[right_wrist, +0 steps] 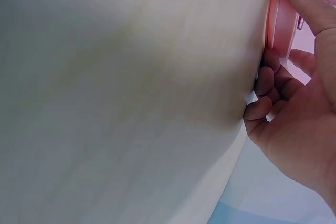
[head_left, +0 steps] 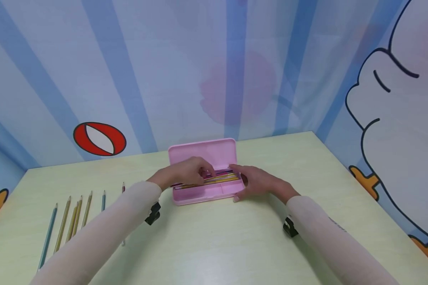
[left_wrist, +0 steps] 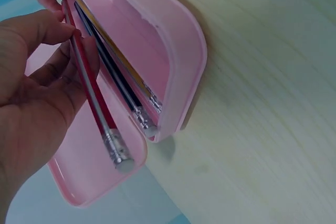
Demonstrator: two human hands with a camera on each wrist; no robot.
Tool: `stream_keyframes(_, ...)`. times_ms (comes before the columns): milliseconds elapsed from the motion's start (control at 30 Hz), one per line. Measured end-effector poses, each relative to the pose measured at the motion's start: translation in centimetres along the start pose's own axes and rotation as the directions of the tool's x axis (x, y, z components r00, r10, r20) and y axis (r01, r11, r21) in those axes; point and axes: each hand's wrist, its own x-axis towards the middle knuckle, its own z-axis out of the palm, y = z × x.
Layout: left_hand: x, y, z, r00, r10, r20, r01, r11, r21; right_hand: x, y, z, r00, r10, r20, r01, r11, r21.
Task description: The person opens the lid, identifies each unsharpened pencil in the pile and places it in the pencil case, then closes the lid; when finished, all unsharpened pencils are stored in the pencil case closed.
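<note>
An open pink pencil case [head_left: 199, 196] sits near the table's back edge, its lid [head_left: 203, 153] tipped up behind it. Over its left part, my left hand [head_left: 190, 171] pinches a red pencil [left_wrist: 93, 90] between thumb and fingers. That pencil's eraser end sticks out past the case's end in the left wrist view. Below it in the case lie a black pencil [left_wrist: 116, 73] and a yellow pencil [left_wrist: 119, 53], among others. My right hand [head_left: 259, 182] grips the case's right end, thumb on the front side and fingers toward the back.
Left of the case, partly hidden by my left sleeve, several pencils lie in a loose row: a blue pencil [head_left: 48, 236], yellow pencils [head_left: 62, 225], another blue one and a dark red pencil [head_left: 123, 187]. A printed curtain [head_left: 178, 79] hangs right behind the table [head_left: 214, 241].
</note>
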Motion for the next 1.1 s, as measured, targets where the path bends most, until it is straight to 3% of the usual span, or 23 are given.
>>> stream_keyframes(400,0.9,0.5,1.0,0.998,0.05,-0.033,-0.046,0.993,0.113,0.1,0.0,0.1,1.0,0.006,0.003,-0.006,1.0,0.013)
stream_keyframes(600,1.0,0.5,1.1,0.996,0.052,-0.074,-0.04,0.987,0.155,0.1,0.0,0.1,1.0,0.002,0.002,-0.002,1.0,0.022)
stream_keyframes(833,-0.7,0.0,-0.5,0.986,0.046,-0.161,-0.025,0.991,0.132,0.1,0.0,0.2,1.0,0.007,0.0,-0.007,1.0,0.017)
stream_keyframes(1100,-3.4,-1.5,-2.2,0.993,-0.068,-0.098,0.082,0.987,0.141,0.1,0.0,0.2,1.0,0.024,-0.008,-0.024,1.0,0.012)
